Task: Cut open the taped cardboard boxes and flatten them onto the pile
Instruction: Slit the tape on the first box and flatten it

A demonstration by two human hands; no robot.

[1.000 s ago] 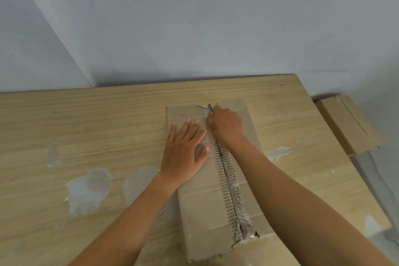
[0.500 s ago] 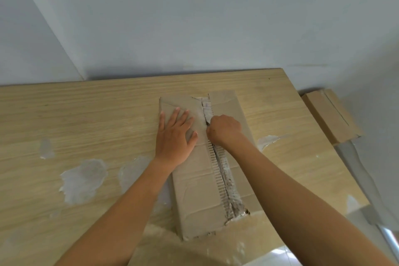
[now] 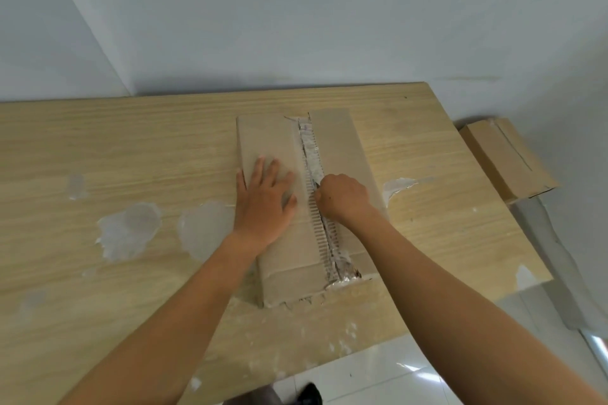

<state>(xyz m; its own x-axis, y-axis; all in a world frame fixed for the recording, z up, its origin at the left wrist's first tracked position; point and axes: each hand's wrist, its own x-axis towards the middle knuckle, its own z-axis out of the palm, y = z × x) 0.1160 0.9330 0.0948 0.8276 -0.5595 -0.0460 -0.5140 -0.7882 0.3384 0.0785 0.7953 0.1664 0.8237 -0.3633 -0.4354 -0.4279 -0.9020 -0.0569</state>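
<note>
At a wooden table [image 3: 115, 141] set against a pale wall, we press our left hand [image 3: 265, 204], fingers straight, flat on the left flap of a cardboard box [image 3: 335, 141] lying at the table's middle. Our right hand [image 3: 343, 197] is clenched over the taped seam [image 3: 311, 148], about halfway along it, gripping a thin blade [image 3: 316, 186] that barely shows. A second box [image 3: 503, 158] lies beyond the table's right edge.

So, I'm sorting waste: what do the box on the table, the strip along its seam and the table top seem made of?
The box looks like matt brown corrugated cardboard: torn liner by the seam bares ribbed flutes. The strip seems glossy, crinkled clear plastic tape. The table top shows pale wood grain, perhaps veneer or laminate, with whitish peeled patches.
</note>
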